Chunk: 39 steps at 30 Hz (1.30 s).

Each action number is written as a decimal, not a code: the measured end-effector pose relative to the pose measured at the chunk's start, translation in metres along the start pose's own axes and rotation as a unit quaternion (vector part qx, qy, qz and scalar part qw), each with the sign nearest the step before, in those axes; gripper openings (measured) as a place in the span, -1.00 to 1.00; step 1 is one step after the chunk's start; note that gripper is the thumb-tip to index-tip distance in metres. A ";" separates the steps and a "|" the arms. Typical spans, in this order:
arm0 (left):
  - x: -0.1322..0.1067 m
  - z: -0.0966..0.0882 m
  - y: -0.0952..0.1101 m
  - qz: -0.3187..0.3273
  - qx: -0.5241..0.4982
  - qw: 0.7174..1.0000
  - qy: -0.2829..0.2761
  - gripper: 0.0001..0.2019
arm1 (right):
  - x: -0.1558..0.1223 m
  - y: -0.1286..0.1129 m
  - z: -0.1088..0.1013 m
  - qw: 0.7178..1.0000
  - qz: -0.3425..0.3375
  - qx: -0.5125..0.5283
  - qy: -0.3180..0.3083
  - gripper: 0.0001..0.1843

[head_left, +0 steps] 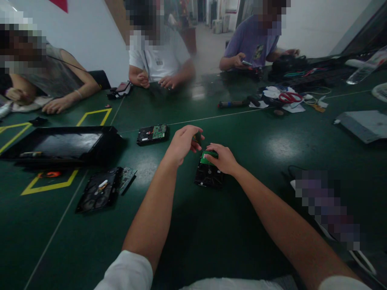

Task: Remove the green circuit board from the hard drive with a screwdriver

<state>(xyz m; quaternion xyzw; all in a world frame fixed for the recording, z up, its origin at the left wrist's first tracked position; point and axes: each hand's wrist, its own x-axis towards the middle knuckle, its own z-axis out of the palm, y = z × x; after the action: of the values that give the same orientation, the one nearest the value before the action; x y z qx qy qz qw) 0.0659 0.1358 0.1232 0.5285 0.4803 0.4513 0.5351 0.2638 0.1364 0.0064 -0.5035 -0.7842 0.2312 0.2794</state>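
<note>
A black hard drive with a green circuit board on its far end lies on the dark green table in front of me. My right hand rests over its far end, fingers curled onto the green board. My left hand hovers just left of it, fingers pinched round a small dark object I cannot make out. A second hard drive with its green board showing lies further back to the left. An opened drive with a loose board beside it lies at the near left.
A black tray stands at the left over yellow floor-tape marks. Three other people sit along the far edge, hands on the table. Red-handled scissors, cloths and tools lie at the back right. A grey plate lies at the right.
</note>
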 end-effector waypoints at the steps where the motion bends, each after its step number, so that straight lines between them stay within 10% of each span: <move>1: -0.001 0.001 0.000 -0.007 -0.008 1.000 -0.002 -0.73 | 0.000 0.000 0.000 1.000 -0.001 0.000 0.002 -0.74; 39: -0.001 0.002 0.000 -0.015 -0.015 1.000 0.002 -0.75 | -0.001 0.001 0.000 1.000 -0.008 -0.008 0.003 -0.75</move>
<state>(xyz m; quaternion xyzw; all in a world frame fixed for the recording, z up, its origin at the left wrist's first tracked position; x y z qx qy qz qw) 0.0677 0.1349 0.1235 0.5123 0.4825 0.4513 0.5487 0.2646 0.1353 0.0055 -0.5002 -0.7891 0.2216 0.2792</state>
